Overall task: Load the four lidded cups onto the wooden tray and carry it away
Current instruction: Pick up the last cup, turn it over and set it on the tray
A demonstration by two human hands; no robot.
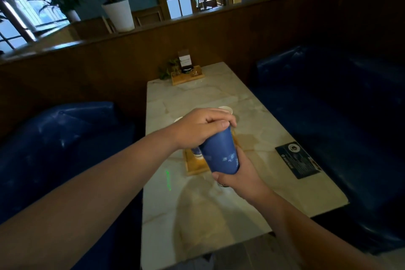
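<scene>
My left hand (202, 126) grips the top of the blue cup (220, 152) and my right hand (236, 173) holds its bottom. I should keep it straight and set it gently on the wooden tray (196, 165).

The cup (220, 152) in the frame centre is dark blue with small pale marks. The table (197, 98) is cream marble with faint veins. The tray (194, 166) is light wood. The sofas (54, 138) are deep blue.

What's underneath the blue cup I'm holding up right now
The right hand cups the base of the blue cup, the left hand grips its top. Below lie the wooden tray and another cup on it; most of the tray is hidden.
</scene>
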